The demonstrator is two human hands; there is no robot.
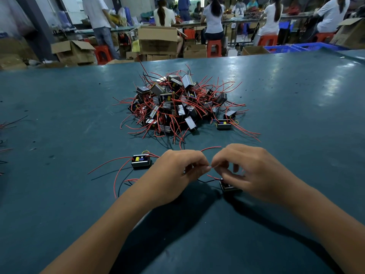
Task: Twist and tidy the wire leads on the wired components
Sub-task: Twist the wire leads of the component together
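Both hands, left (177, 171) and right (245, 171), pinch wire lead (211, 167) between them; component (227, 186) under right.

Beyond your teal worktop (59, 119), workers sat on red stools (214, 48) along a long bench (227, 21), while open cardboard boxes (158, 39) and blue crates (302, 48) crowded the floor behind you.

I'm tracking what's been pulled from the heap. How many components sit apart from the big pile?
3: one left of the left hand, one under the right hand, partly hidden, one at the pile's right edge. Others may be hidden.
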